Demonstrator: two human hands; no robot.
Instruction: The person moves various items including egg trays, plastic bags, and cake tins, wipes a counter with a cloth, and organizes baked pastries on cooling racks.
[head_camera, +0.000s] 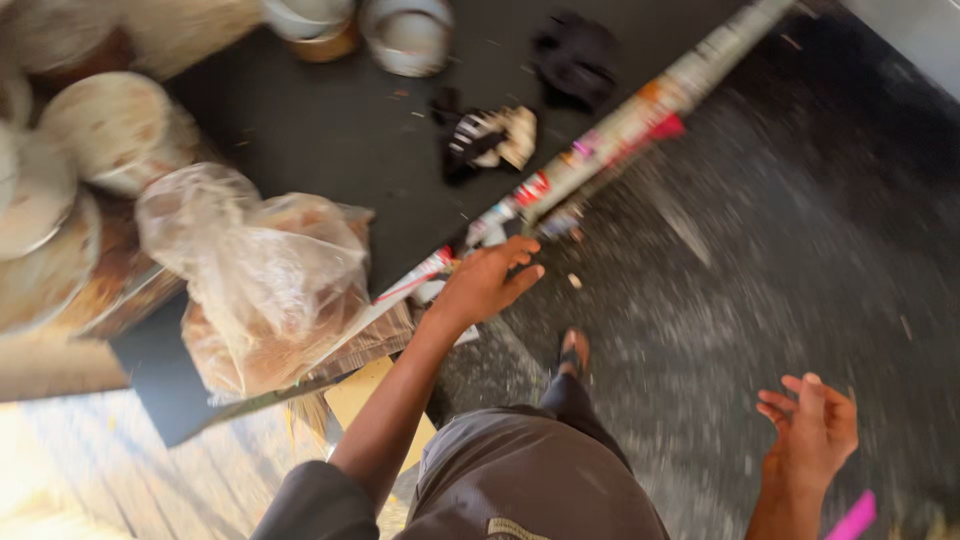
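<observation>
Biggest thing we've got is the dark bench (330, 140) filling the upper left of the frame, then the clear plastic bag (265, 270) at its near edge. A long printed strip (600, 140) runs along the bench edge from centre to upper right. Our left hand (487, 282) rests on its lower end, fingers loose, not clenched. Right hand (815, 428), lower right, is open and holding nothing.

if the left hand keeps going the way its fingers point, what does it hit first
Most likely the long printed roll lying along the edge of the dark mat. The left hand has its fingertips right beside the roll's near end, though blur hides whether they touch.
</observation>
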